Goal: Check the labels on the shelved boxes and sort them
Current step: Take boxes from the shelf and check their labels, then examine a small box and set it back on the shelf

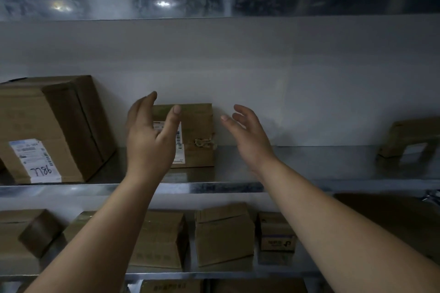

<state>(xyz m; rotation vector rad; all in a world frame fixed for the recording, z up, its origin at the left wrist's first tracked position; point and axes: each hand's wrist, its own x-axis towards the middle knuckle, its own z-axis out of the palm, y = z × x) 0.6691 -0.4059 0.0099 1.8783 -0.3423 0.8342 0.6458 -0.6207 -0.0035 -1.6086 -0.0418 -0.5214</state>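
Reaching with left hand (150, 143) and right hand (247, 138) both open and empty toward the small box (197, 126) at the shelf (214, 187) back, probably risking tipping it sideways through an uneven grab

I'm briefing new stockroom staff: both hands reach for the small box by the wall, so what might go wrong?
The small box has a torn front patch that could rip further under the right hand. In dim light, the left hand covers part of its label, so it may be misread.
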